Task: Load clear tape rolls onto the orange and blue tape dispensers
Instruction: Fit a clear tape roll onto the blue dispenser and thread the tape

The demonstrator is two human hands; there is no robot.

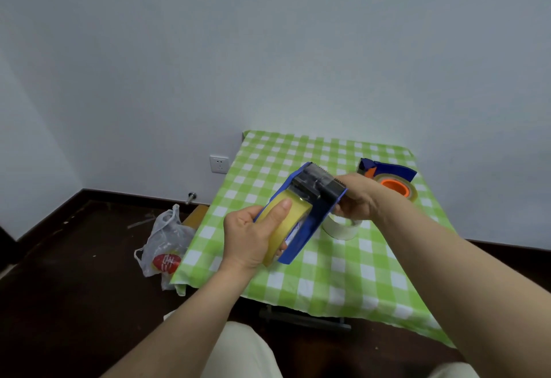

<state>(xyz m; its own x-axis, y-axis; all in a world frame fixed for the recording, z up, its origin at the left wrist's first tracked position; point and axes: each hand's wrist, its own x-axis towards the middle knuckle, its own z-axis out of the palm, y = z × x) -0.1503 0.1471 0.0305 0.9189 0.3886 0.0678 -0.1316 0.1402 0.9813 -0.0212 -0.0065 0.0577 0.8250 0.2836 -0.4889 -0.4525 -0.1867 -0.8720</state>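
Blue dispenser [301, 240] tilted aloft, yellowish roll [299, 212] inside; loose clear roll [343, 230] beneath; orange-hubbed dispenser [391, 169] flat behind.

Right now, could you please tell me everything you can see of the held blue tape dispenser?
The blue dispenser looks plastic, with a dark head and toothed cutter at its far end. It is held tilted above the checked table. A yellowish clear tape roll sits in its frame. The left hand grips the roll end, thumb on the tape; the right hand grips the head end.
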